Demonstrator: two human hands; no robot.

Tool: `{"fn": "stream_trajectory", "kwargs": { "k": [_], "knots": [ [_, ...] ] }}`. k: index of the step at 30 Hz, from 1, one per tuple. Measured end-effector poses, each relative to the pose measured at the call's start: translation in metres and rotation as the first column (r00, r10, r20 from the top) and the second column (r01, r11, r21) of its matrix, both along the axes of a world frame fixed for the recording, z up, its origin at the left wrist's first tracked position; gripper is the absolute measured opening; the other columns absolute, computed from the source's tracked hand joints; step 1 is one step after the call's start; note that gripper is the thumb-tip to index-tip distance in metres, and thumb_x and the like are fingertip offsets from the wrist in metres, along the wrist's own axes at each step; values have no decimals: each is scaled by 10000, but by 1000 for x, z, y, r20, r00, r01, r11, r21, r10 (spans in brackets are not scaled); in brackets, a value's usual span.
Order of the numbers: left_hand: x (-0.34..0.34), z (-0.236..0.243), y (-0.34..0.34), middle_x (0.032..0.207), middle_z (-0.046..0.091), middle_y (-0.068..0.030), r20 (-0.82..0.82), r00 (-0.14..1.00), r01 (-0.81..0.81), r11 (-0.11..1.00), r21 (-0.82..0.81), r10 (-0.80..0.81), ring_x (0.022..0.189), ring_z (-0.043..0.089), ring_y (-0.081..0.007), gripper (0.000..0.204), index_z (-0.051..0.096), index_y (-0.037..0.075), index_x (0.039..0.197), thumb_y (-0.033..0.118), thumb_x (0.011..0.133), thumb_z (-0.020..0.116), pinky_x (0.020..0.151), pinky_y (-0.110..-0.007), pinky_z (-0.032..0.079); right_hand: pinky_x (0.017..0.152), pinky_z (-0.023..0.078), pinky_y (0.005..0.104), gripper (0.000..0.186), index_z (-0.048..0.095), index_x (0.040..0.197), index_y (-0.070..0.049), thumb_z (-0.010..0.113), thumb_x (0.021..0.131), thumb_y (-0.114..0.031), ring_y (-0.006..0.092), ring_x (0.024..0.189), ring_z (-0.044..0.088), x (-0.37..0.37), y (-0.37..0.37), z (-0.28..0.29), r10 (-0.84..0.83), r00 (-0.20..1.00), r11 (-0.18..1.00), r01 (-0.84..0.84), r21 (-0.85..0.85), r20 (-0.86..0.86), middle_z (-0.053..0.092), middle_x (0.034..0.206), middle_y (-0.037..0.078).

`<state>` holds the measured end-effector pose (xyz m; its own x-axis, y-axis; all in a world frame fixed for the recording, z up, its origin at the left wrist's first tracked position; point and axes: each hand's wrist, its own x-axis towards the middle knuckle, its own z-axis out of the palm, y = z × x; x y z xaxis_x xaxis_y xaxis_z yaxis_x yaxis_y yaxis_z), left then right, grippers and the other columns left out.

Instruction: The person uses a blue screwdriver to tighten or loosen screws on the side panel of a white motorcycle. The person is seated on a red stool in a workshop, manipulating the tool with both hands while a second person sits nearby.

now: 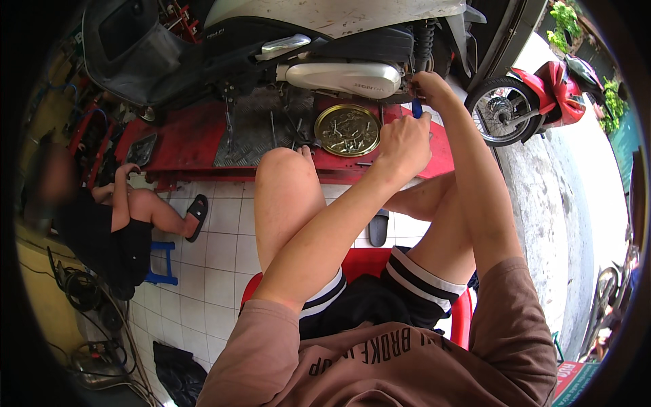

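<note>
A scooter with a silver engine cover (342, 79) stands side-on in front of me, on a red work platform (193, 150). My left hand (405, 144) is closed, and a blue tool handle (417, 108) shows just above its fingers; the tool's kind is unclear. Higher up, my right hand (432, 89) reaches to the rear end of the engine cover, fingers bent inward at the scooter. Whatever those fingertips hold is too small to make out. Beside my left hand is a round gold-coloured tray (321, 138) with many small metal parts.
Loose tools (273, 125) lie on the platform's metal plate. At the left, another person (102, 217) sits by a blue stool (163, 263), near a small dark tray (142, 148). A red motorbike (556, 95) stands outside at the right. Cables and a black bag (178, 370) lie lower left.
</note>
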<state>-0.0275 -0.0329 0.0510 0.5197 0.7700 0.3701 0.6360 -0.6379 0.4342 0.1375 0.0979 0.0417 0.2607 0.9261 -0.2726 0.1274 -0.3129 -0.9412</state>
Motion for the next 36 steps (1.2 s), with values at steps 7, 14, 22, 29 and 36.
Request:
{"fn": "stream_trajectory", "kwargs": {
  "k": [7, 14, 22, 29, 36],
  "knots": [
    [0, 5, -1, 762, 655, -212, 25, 1000, 1, 1000, -16, -1, 739, 658, -389, 266, 606, 47, 1069, 182, 841, 610, 678, -487, 523, 596, 424, 312, 92, 606, 811, -66, 544, 802, -133, 135, 630, 571, 5, 5, -4, -30, 999, 999, 29, 40, 24, 598, 704, 23],
    [-2, 5, -1, 768, 658, -214, 28, 1000, 10, 1000, -7, -10, 752, 661, -379, 281, 617, 40, 1071, 181, 828, 625, 687, -480, 521, 552, 424, 301, 109, 614, 802, -69, 543, 812, -150, 132, 588, 567, 3, 2, 5, -78, 992, 994, 70, 86, 102, 599, 680, 18],
    [-2, 1, 0, 760, 662, -205, -10, 1000, 12, 1000, -22, -12, 760, 663, -369, 327, 623, 39, 1080, 193, 795, 665, 701, -470, 517, 547, 426, 281, 109, 629, 823, -85, 551, 815, -162, 117, 575, 560, -1, -5, 9, -52, 997, 994, 46, 97, 57, 600, 686, 5],
    [-1, -1, 0, 767, 665, -201, -19, 1000, 15, 1000, -17, -16, 759, 662, -368, 322, 621, 66, 1091, 214, 808, 662, 701, -468, 515, 551, 421, 269, 117, 646, 842, -78, 557, 816, -150, 103, 588, 566, 3, 3, 4, -18, 995, 998, 12, 56, 101, 613, 706, 6],
    [-1, 4, -1, 759, 661, -200, 23, 1000, 20, 1000, -13, -20, 748, 660, -375, 310, 619, 67, 1089, 215, 818, 653, 693, -473, 517, 547, 438, 266, 140, 653, 872, -46, 548, 829, -128, 114, 575, 562, 2, 3, 5, -53, 996, 993, 45, 112, 65, 609, 703, 17]
  ]
}}
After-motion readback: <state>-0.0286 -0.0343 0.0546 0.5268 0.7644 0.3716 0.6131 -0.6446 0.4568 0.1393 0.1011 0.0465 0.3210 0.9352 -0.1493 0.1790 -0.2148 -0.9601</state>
